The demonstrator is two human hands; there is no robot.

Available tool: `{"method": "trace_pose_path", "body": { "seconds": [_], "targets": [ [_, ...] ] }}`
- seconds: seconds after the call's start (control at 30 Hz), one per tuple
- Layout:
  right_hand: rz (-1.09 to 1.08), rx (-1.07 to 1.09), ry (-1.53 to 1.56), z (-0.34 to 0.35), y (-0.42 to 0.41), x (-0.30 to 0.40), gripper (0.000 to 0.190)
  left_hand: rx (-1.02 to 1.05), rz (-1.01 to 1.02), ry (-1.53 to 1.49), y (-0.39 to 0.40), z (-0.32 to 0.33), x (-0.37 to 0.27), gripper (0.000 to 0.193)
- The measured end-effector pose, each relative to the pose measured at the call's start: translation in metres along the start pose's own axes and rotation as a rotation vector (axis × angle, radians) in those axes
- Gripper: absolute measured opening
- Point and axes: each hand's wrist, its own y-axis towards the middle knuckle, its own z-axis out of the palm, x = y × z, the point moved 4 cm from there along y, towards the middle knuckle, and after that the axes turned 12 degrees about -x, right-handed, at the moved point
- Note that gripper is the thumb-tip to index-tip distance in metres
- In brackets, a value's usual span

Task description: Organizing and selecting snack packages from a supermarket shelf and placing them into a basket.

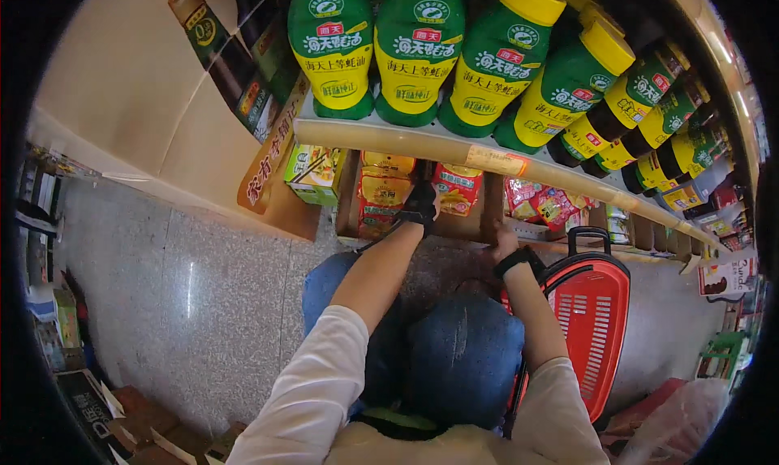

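My left hand (421, 204), with a black band over the wrist and palm, reaches into a shallow cardboard box (471, 226) on the low shelf. It is between a stack of yellow and red food packets (383, 191) and a red and green packet (457, 188). Its fingers are hidden in the shadow under the upper shelf, so I cannot tell whether they hold anything. My right hand (504, 241), a black band around its wrist, grips the box's front right corner. Just right of that corner lie pink-red sachets (551, 206).
Green and yellow oyster sauce bottles (420, 57) line the shelf above, whose front edge (389, 137) overhangs my hands. A red shopping basket (587, 337) stands beside my right arm. A large carton (152, 100) rises at the left, beside a green box (313, 173). Speckled floor (201, 294) extends leftward.
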Motion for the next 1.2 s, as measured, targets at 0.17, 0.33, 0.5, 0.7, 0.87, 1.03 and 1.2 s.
{"method": "trace_pose_path", "body": {
  "seconds": [0.17,0.33,0.5,0.7,0.87,1.03,1.2],
  "targets": [
    [0.048,0.033,0.039,0.025,-0.030,0.011,0.040,0.046,-0.124,0.001,0.005,-0.003,0.016,0.025],
    [-1.306,0.034,-1.235,0.015,-0.040,0.032,0.046,-0.095,-0.176,-0.108,0.011,0.007,0.016,0.023],
    [-1.548,-0.036,-1.208,0.014,-0.023,0.024,0.040,-0.011,-0.115,-0.110,0.005,0.016,0.018,0.021],
    [-1.534,-0.100,-1.707,0.023,0.000,0.003,0.029,0.326,-0.144,0.302,-0.037,0.053,0.037,0.019],
    [-1.148,0.095,-1.417,0.000,0.038,0.004,0.040,0.401,-0.174,0.458,-0.033,0.062,0.026,0.017],
    [0.140,-0.027,-0.177,0.012,0.002,-0.019,0.045,0.296,-0.040,0.610,-0.043,0.059,0.030,0.013],
    [0.270,-0.056,-0.092,0.026,-0.062,-0.003,0.041,0.139,0.031,0.646,-0.030,0.035,0.024,0.011]
  ]
}}
